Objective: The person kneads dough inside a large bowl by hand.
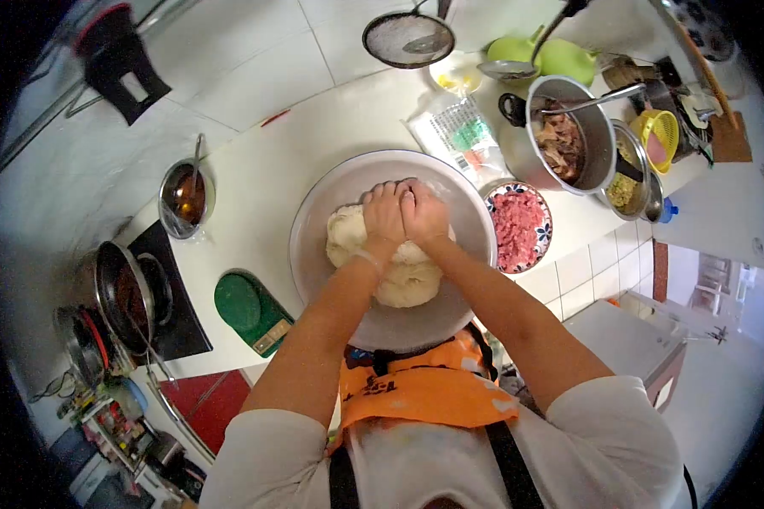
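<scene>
A large pale dough lies in a wide, light-coloured basin in the middle of the view. Both arms reach down into the basin side by side. My left hand presses on the upper part of the dough, its fingers bent over it. Close against it, my right hand also bears down on the dough, fingers curled and touching the left hand. The dough bulges out to the left of the hands and towards my body. The undersides of both hands are hidden.
Right of the basin stand a patterned plate of minced meat, a pot with meat and a spoon, and a printed plastic bag. To the left are a green kitchen scale, a bowl of dark liquid and a wok.
</scene>
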A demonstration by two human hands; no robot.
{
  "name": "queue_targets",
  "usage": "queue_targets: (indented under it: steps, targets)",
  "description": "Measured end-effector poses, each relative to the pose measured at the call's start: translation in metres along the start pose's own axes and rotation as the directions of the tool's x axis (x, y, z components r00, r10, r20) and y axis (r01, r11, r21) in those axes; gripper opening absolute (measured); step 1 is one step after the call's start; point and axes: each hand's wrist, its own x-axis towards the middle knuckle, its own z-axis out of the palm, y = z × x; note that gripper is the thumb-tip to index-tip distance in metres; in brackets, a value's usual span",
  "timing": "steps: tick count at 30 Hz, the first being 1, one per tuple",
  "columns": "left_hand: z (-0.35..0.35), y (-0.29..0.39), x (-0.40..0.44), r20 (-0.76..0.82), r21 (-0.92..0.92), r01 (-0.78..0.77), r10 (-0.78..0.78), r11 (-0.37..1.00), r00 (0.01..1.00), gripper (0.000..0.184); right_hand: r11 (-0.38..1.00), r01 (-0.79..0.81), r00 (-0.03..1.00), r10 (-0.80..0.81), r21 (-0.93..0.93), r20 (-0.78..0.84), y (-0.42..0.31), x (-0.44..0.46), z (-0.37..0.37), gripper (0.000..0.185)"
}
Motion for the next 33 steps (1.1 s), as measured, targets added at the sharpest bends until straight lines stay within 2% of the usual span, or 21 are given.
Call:
queue_targets:
  steps: [2,3,4,5,6,7,8,10,11,12,13,14,16,17,19,22,25,27,31,32,33]
  targets:
    - [0.016,-0.007,0.003,-0.106,0.102,-0.015,0.026,0.995,0.994,0.030,0.972,-0.232,0.966,0.227,0.027,0.125,-0.005,0.001,-0.004,0.031]
    - [0.029,-0.021,0.008,0.121,-0.014,0.035,-0.033,0.999,0.992,0.030,0.959,-0.261,0.957,0.241,0.112,0.163,-0.012,-0.001,-0.017,0.037]
    - [0.031,-0.035,0.009,0.347,-0.114,0.109,-0.064,0.987,0.936,0.030,0.960,-0.255,0.958,0.235,0.116,0.163,-0.028,-0.010,-0.035,0.037]
    - [-0.002,-0.040,0.011,0.174,-0.368,-0.085,0.159,0.926,0.972,0.030,0.979,-0.144,0.973,0.113,0.143,0.203,-0.049,-0.027,-0.058,0.035]
    - [-0.035,-0.026,0.013,0.172,-0.367,-0.083,0.155,0.927,0.973,0.030,0.984,-0.036,0.971,-0.007,0.174,0.241,-0.068,-0.043,-0.078,0.033]
    - [-0.066,-0.007,0.014,0.406,-0.263,0.108,0.009,0.959,0.914,0.031,0.984,-0.034,0.971,-0.009,0.175,0.240,-0.081,-0.057,-0.091,0.033]
    - [-0.081,0.004,0.011,0.601,-0.117,0.271,-0.149,0.955,0.785,0.031,0.972,-0.028,0.954,-0.044,0.234,0.295,-0.092,-0.067,-0.103,0.033]
    - [-0.076,0.010,-0.052,0.326,-0.400,0.137,0.001,0.906,0.945,0.025,0.956,-0.024,0.933,-0.083,0.293,0.350,-0.092,-0.072,-0.102,0.033]
    - [-0.101,0.027,-0.060,0.420,-0.167,0.107,-0.027,0.980,0.907,0.025,0.978,0.053,0.965,-0.102,0.204,0.240,-0.084,-0.074,-0.089,0.032]
    - [-0.085,0.026,-0.087,0.279,-0.139,0.037,0.003,0.990,0.960,0.024,0.987,0.119,0.983,-0.132,0.105,0.128,-0.078,-0.076,-0.078,0.032]
    - [-0.067,0.023,-0.111,0.130,-0.098,-0.030,0.043,0.995,0.991,0.024,0.987,0.117,0.983,-0.131,0.111,0.131,-0.074,-0.085,-0.070,0.032]
    - [-0.066,0.026,-0.126,0.136,-0.094,-0.026,0.039,0.995,0.990,0.024,0.980,0.190,0.959,-0.197,0.052,0.205,-0.073,-0.101,-0.063,0.034]
    - [-0.064,0.031,-0.143,-0.068,-0.288,0.045,-0.067,0.957,0.995,0.027,0.967,0.254,0.926,-0.244,0.003,0.289,-0.075,-0.119,-0.061,0.036]
    - [-0.061,0.032,-0.145,-0.050,-0.291,0.054,-0.072,0.955,0.996,0.027,0.954,0.301,0.905,-0.283,-0.009,0.317,-0.076,-0.126,-0.066,0.037]
    - [-0.056,0.033,-0.143,-0.170,-0.316,-0.050,-0.005,0.948,0.985,0.031,0.942,0.334,0.883,-0.307,-0.018,0.354,-0.066,-0.124,-0.068,0.039]
    - [-0.040,0.028,-0.122,-0.244,-0.309,-0.092,0.015,0.947,0.970,0.035,0.940,0.340,0.872,-0.314,-0.004,0.375,-0.048,-0.106,-0.061,0.040]
    - [-0.021,0.016,-0.090,-0.080,-0.253,-0.110,0.093,0.961,0.992,0.033,0.955,0.289,0.894,-0.244,-0.067,0.375,-0.032,-0.077,-0.050,0.039]
    - [-0.015,0.012,-0.067,-0.062,-0.274,-0.121,0.108,0.954,0.992,0.032,0.980,0.199,0.941,-0.190,-0.003,0.279,-0.015,-0.060,-0.038,0.037]
    - [-0.003,0.008,-0.022,-0.076,-0.214,-0.161,0.148,0.963,0.986,0.030,0.980,0.189,0.972,-0.196,0.065,0.133,0.008,-0.030,-0.018,0.035]
    - [-0.003,0.006,-0.010,-0.093,-0.207,-0.163,0.146,0.965,0.985,0.030,0.988,0.115,0.988,-0.125,0.104,0.091,0.010,-0.024,-0.013,0.035]
    - [-0.003,0.007,-0.001,0.021,-0.263,-0.073,0.082,0.962,0.996,0.029,0.988,0.041,0.997,-0.050,0.146,0.056,0.013,-0.018,-0.011,0.034]
